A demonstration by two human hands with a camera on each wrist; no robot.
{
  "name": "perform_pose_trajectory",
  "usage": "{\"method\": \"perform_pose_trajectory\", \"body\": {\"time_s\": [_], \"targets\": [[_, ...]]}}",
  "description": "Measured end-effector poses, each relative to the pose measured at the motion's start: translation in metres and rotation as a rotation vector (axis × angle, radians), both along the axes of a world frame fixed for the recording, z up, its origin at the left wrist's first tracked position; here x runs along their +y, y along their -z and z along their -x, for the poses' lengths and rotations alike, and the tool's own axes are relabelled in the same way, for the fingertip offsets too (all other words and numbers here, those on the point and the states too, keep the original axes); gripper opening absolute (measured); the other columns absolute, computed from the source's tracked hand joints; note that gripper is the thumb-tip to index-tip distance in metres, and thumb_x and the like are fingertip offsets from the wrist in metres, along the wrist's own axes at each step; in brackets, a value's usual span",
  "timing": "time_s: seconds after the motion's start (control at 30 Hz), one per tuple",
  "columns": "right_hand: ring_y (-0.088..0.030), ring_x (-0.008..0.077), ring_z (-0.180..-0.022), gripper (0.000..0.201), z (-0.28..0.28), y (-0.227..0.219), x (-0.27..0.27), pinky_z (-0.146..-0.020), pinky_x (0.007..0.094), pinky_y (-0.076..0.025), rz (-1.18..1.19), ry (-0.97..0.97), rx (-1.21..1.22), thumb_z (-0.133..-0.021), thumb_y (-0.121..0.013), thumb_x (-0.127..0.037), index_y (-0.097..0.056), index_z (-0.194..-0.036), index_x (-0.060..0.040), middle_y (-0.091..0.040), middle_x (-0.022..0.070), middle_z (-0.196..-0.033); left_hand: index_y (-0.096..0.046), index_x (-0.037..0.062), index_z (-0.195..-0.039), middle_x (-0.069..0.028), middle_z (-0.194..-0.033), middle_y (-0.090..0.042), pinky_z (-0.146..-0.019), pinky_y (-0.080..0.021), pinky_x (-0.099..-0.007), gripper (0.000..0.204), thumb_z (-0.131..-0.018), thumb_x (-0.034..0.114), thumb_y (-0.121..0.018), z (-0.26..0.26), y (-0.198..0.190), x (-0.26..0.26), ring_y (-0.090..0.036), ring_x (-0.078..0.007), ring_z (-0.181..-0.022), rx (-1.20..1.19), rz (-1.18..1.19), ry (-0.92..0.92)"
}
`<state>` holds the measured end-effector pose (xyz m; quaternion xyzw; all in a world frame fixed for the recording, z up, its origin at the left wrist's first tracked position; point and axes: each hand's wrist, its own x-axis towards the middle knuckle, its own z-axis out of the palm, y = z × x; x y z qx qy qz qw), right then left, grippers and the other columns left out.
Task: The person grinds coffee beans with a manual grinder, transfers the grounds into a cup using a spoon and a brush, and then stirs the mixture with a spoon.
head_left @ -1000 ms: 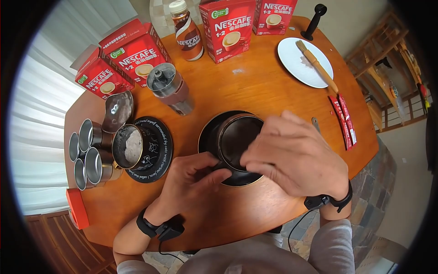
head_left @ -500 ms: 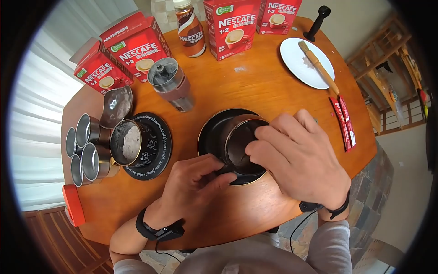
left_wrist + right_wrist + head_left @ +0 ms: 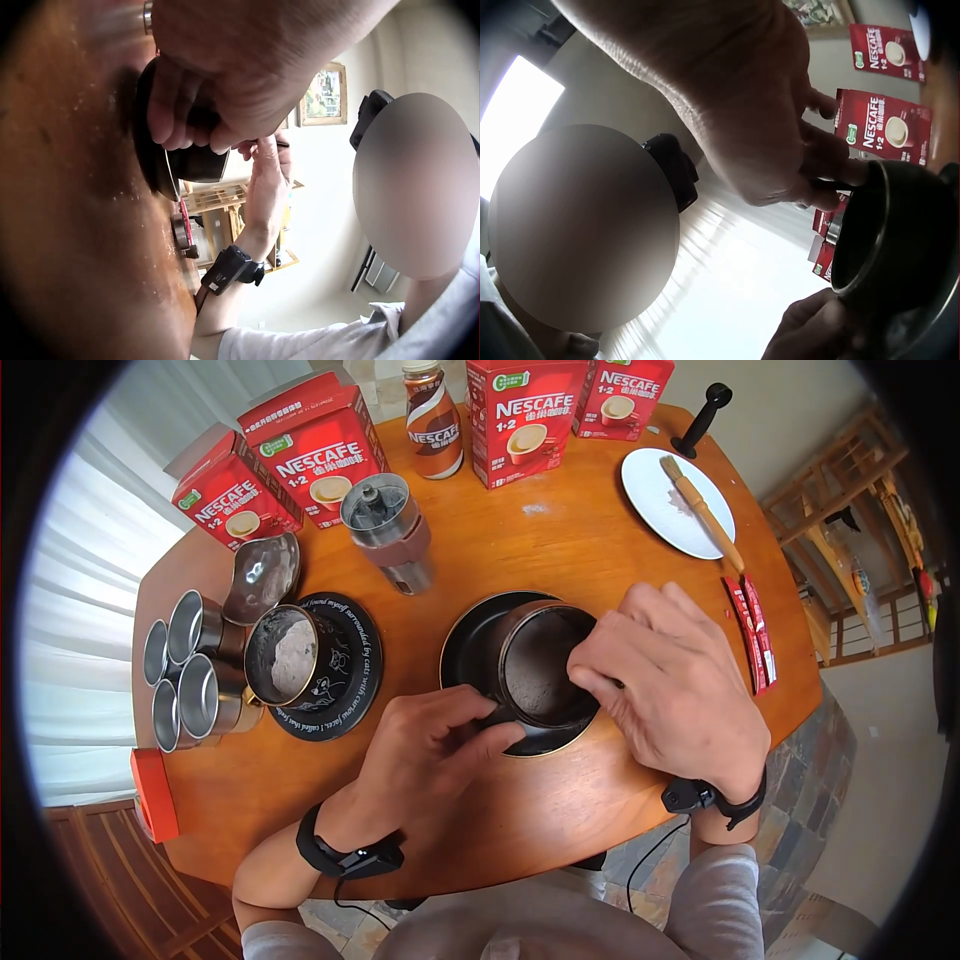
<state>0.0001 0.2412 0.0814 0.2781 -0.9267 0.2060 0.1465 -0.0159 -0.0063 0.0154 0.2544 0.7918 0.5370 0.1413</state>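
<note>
A dark cup [image 3: 538, 645] with powder inside stands on a black, gold-rimmed saucer [image 3: 464, 643]. At its near left side my left hand [image 3: 425, 765] pinches the cup's handle. My right hand [image 3: 685, 695] is at the cup's right rim with bent fingers. In the right wrist view, a thin dark utensil [image 3: 836, 184] lies between the right hand's fingertips [image 3: 829, 176] and reaches to the cup [image 3: 915, 225]; its lower end is hidden. The left wrist view shows the left hand [image 3: 232, 75] beside the cup [image 3: 202, 166].
A powder-filled cup [image 3: 294, 660] stands on a black printed coaster [image 3: 362, 660] at left, near several metal cups [image 3: 193, 622]. Behind are a grinder [image 3: 388, 532], a bottle [image 3: 435, 438] and several red boxes [image 3: 528, 430]. A brush [image 3: 705, 510] lies across a white plate [image 3: 650, 480]; red sachets [image 3: 750, 630] lie at right.
My right hand has shifted from over the cup's middle toward its right rim, showing more of the powder. My left hand stays at the handle. The head view has shifted slightly.
</note>
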Motion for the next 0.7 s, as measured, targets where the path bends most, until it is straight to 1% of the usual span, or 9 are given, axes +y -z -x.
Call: {"method": "perform_pose_trajectory", "body": {"time_s": [0.03,0.13,0.23,0.33,0.43,0.53,0.63,0.7], "targets": [[-0.055,0.0283,-0.08,0.012,-0.001,0.001,-0.001,-0.069,0.039,-0.042,0.01,-0.008,-0.031,-0.084,-0.079,-0.015,-0.069,-0.086,-0.008,-0.063,0.0047,-0.083,-0.07,-0.0015,-0.089,-0.0096,-0.07,-0.063,-0.052,-0.046,-0.0316,0.021,-0.09,0.015,-0.084,0.001,0.002,0.0,-0.06,-0.0156,-0.056,-0.046,0.003,-0.016],[-0.055,0.0292,-0.079,0.012,0.001,0.004,0.002,-0.068,0.0397,-0.043,0.133,-0.08,-0.111,-0.086,-0.078,-0.014,-0.069,-0.086,-0.0073,-0.062,0.0057,-0.082,-0.07,-0.0013,-0.088,-0.0094,-0.067,-0.062,-0.052,-0.045,-0.0309,0.023,-0.091,0.016,-0.084,0.0,0.003,0.0,-0.058,-0.0138,-0.054,-0.044,-0.026,-0.024],[-0.057,0.0291,-0.081,0.01,0.005,-0.002,0.001,-0.071,0.0409,-0.048,-0.021,0.024,0.024,-0.087,-0.075,-0.011,-0.066,-0.088,-0.0069,-0.061,0.006,-0.082,-0.07,-0.0014,-0.088,-0.0088,-0.067,-0.062,-0.051,-0.044,-0.031,0.023,-0.091,0.017,-0.084,0.001,0.004,0.0,-0.058,-0.0124,-0.054,-0.061,-0.025,-0.029],[-0.058,0.0297,-0.08,0.011,0.003,0.005,0.003,-0.072,0.0411,-0.049,0.065,-0.046,-0.072,-0.087,-0.076,-0.011,-0.066,-0.088,-0.0059,-0.062,0.0064,-0.083,-0.07,-0.0012,-0.088,-0.0079,-0.066,-0.062,-0.051,-0.043,-0.0306,0.023,-0.091,0.017,-0.084,0.001,0.002,0.001,-0.056,-0.0109,-0.054,-0.079,-0.037,-0.039],[-0.058,0.0295,-0.079,0.01,0.007,0.007,-0.002,-0.072,0.0413,-0.049,0.181,-0.114,-0.044,-0.086,-0.076,-0.011,-0.067,-0.089,-0.0056,-0.065,0.0065,-0.085,-0.071,-0.0012,-0.088,-0.0069,-0.063,-0.06,-0.05,-0.042,-0.0294,0.022,-0.092,0.017,-0.083,0.0,0.007,-0.001,-0.054,-0.0086,-0.054,-0.072,-0.036,-0.034],[-0.059,0.0295,-0.081,0.009,0.009,0.008,-0.004,-0.073,0.0406,-0.05,0.109,-0.01,0.037,-0.086,-0.075,-0.009,-0.068,-0.09,-0.0054,-0.066,0.0063,-0.087,-0.072,-0.0008,-0.09,-0.003,-0.06,-0.059,-0.049,-0.039,-0.0269,0.021,-0.095,0.017,-0.081,0.002,0.003,-0.002,-0.051,-0.0057,-0.053,-0.126,-0.013,-0.026],[-0.06,0.0297,-0.081,0.009,0.011,0.011,-0.002,-0.074,0.04,-0.051,0.15,-0.071,-0.09,-0.086,-0.075,-0.009,-0.069,-0.091,-0.0051,-0.067,0.0065,-0.087,-0.072,-0.0005,-0.089,0.0007,-0.068,-0.066,-0.05,-0.042,-0.0218,0.017,-0.099,0.013,-0.074,0.007,-0.004,-0.002,-0.057,-0.0038,-0.057,-0.403,-0.075,-0.047],[-0.059,0.03,-0.081,0.008,0.013,0.013,-0.007,-0.074,0.0402,-0.05,0.194,-0.061,0.007,-0.087,-0.075,-0.009,-0.069,-0.092,-0.005,-0.066,0.0067,-0.086,-0.072,0.0,-0.089,0.001,-0.07,-0.066,-0.05,-0.043,-0.0215,0.018,-0.099,0.014,-0.074,0.009,-0.006,-0.002,-0.057,-0.0039,-0.056,-0.42,-0.075,-0.045]]}}
